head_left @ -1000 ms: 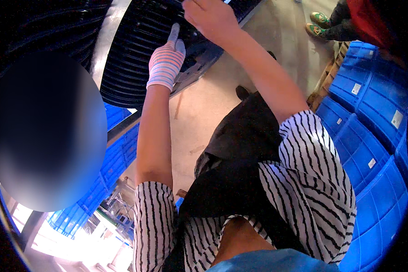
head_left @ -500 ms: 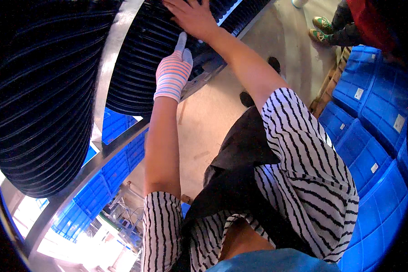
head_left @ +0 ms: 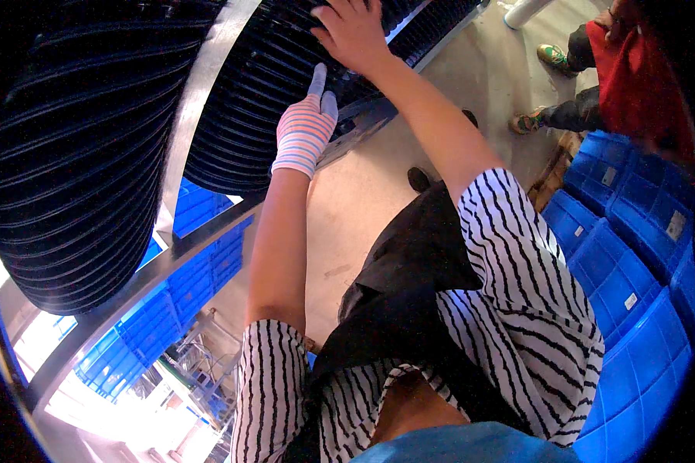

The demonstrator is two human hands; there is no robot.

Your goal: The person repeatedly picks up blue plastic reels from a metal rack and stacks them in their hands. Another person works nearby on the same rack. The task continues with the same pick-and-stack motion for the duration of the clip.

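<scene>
Right hand (head_left: pixel 354 37), fingers spread, over black ribs (head_left: pixel 228 127) just beyond gloved left hand (head_left: pixel 307 127), whose hold I cannot tell; floor (head_left: pixel 355 204) below, bins (head_left: pixel 614 255) rightward

Open floor (head_left: pixel 355 193) leaves passage right of the black ribbed panel (head_left: pixel 232 147); a metal bar (head_left: pixel 189 116) blocks its left edge, blue crates (head_left: pixel 610 266) standing farther right.

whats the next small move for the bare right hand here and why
Perhaps settle the right hand flat on the black ribbed surface: it is spread over that surface with no object visible in it, while the gloved left hand, index finger extended, is close by. Whether the right hand already touches is unclear.
</scene>
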